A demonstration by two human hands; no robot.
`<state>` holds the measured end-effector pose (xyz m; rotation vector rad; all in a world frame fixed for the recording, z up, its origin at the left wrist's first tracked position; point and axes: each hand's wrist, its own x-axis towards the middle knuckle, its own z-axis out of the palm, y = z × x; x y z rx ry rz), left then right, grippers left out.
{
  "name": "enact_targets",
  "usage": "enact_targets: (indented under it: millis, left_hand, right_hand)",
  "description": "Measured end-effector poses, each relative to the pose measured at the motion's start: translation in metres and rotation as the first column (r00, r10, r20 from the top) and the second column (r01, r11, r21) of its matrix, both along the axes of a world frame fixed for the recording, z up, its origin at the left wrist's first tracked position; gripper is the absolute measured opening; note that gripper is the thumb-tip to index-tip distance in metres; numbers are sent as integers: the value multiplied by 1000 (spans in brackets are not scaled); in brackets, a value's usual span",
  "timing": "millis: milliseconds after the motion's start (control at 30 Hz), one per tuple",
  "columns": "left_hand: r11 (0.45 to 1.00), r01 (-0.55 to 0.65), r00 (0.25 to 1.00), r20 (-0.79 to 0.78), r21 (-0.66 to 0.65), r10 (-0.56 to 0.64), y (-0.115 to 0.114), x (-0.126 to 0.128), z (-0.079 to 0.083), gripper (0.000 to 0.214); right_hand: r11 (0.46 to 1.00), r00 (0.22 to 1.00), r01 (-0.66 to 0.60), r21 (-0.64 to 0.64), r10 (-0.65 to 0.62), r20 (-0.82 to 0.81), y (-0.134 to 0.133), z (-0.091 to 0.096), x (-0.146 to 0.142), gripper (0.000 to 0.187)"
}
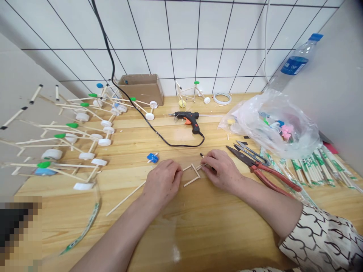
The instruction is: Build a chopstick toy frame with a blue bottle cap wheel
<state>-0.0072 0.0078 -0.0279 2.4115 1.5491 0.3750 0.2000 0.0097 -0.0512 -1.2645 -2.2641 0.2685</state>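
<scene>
My left hand [163, 182] rests curled on the wooden table, fingers pressed onto one end of a small frame of thin wooden sticks [193, 174]. My right hand [222, 169] is closed on the frame's other end and pinches a stick with a black tip [201, 155]. A long bare stick [126, 198] runs from under my left hand toward the near left. A small blue piece on a stick [152, 157] lies just beyond my left hand.
A black and orange glue gun [188, 118] with its black cord lies behind the hands. Red-handled pliers [262, 170] and snips [251, 151] lie to the right, beside a plastic bag of parts [272, 122] and packs of chopsticks [317, 168]. Several stick-and-cap models [85, 128] crowd the left. A cardboard box [143, 88] stands at the back.
</scene>
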Motion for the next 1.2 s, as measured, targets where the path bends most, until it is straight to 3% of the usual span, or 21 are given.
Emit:
enact_targets:
  millis: [800,1000,1100,1200]
  left_hand:
    - [1000,23,1000,3,19,-23,3,-2,-4,17]
    - [997,58,994,86,60,-63,-1,-4,-3,15]
    - [992,124,984,126,10,-124,-9,-2,3,13]
    - [989,135,990,54,-62,-132,-15,2,8,10]
  right_hand:
    - [1000,1000,-17,-9,18,18,0,1,0,12]
    - [1000,999,-18,-2,18,39,-1,2,1,16]
    - [1000,999,-25,-1,25,46,-1,2,1,16]
    - [999,999,-32,8,31,44,-1,2,1,16]
